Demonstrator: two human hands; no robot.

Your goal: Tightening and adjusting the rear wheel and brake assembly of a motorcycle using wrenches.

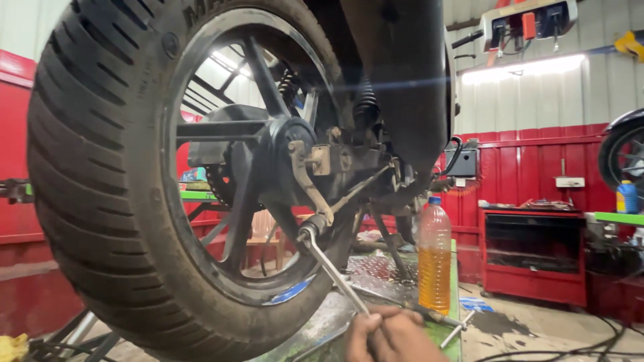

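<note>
A motorcycle's rear wheel [100, 174] with a black tyre and black spokes fills the left and middle of the view, raised on a lift. At the bottom middle, my right hand [392, 337] grips the lower end of a long metal socket wrench [333, 271]. The wrench slants up to the left, and its head sits on a fitting at the end of the silver brake arm [307, 181] near the hub. My left hand is out of sight.
A plastic bottle of orange liquid [435, 261] stands on the checker-plate lift platform [376, 271] just right of the wrench. A red tool cabinet [533, 258] stands against the red wall. Another wheel [624, 154] and a blue can [627, 196] are at the far right.
</note>
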